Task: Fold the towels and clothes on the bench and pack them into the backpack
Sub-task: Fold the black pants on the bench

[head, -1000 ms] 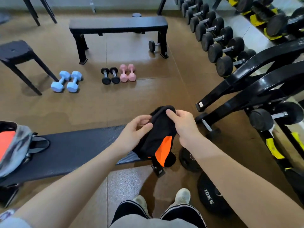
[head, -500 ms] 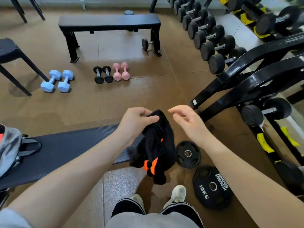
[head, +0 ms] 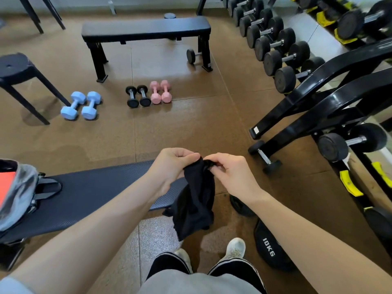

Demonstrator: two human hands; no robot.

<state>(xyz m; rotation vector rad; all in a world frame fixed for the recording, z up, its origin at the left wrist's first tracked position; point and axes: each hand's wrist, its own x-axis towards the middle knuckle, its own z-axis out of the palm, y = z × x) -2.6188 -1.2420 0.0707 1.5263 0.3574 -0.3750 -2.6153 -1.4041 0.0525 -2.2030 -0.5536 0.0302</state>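
The floor (head: 191, 128) is brown rubber tile with a speckled sheen. A dark ribbed desk (head: 95, 194) runs across the lower left. Beyond the desk a black flat bench (head: 146, 28) stands on the floor; between the two lie a pair of blue dumbbells (head: 81, 106), a pair of small black dumbbells (head: 137, 96) and a pair of pink dumbbells (head: 160, 91). A black stool (head: 17, 68) stands beyond the desk's left end. To the right of the desk's end a black rack frame (head: 331, 107) slants up, with a row of black dumbbells (head: 273, 43) behind it and a 10KG plate (head: 269, 247) flat on the floor beside white shoes (head: 234, 249).

A grey backpack (head: 17, 194) sits on the desk's left end, open, with orange fabric showing inside.

The black garment (head: 195, 200) hangs crumpled in the air just past the desk's right end, above the floor. The left hand (head: 174, 164) grips its top edge with curled fingers; the right hand (head: 231, 170) pinches the same bunched edge just beside it.
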